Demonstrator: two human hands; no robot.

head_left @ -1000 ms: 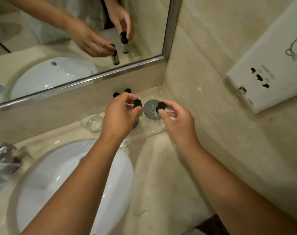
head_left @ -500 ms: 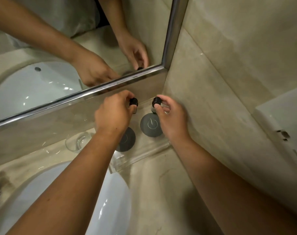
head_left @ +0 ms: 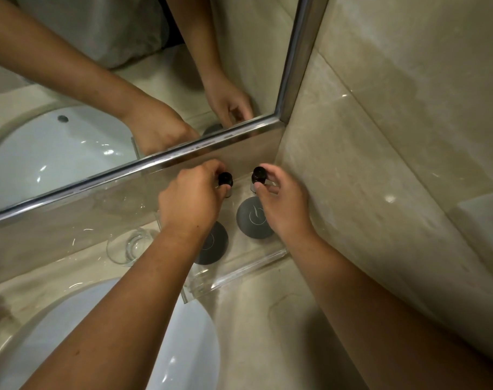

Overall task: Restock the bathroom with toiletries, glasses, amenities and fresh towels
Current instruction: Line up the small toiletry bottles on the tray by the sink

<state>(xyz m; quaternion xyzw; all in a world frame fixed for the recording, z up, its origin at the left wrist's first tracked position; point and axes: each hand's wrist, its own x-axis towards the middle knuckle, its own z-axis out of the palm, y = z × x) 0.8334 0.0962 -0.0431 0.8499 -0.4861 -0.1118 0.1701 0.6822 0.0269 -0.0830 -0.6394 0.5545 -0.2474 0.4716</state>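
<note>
Both hands reach into the far right corner of the desk (head_left: 267, 333), where the mirror (head_left: 99, 94) meets the side wall (head_left: 380, 136). The left hand (head_left: 189, 201) has its grip closed round a small bottle with a black cap, the left bottle (head_left: 225, 180), with thumb and fingers curled on it just below the cap. The right hand (head_left: 284, 204) pinches a second small black-capped bottle, the right bottle (head_left: 258, 175), between thumb and fingertips, so its grip is closed on that one. The two bottles stand upright and near each other but apart, at the back of a clear tray (head_left: 248, 274) that sits in this corner against the strip of wall under the mirror. Whether their bases touch the tray floor cannot be told, since the hands cover them. In the front part of the tray lie two grey discs, each with a pale mark on top: the right disc (head_left: 252, 218) is just in front of the right bottle, and the left disc (head_left: 211, 243) is partly hidden under the left wrist. A drinking glass (head_left: 127, 246) stands on the desk just beside the tray's left side, near the back edge. The white sink (head_left: 183, 347) is set into the desk in front of the glass, under the left forearm.
</note>
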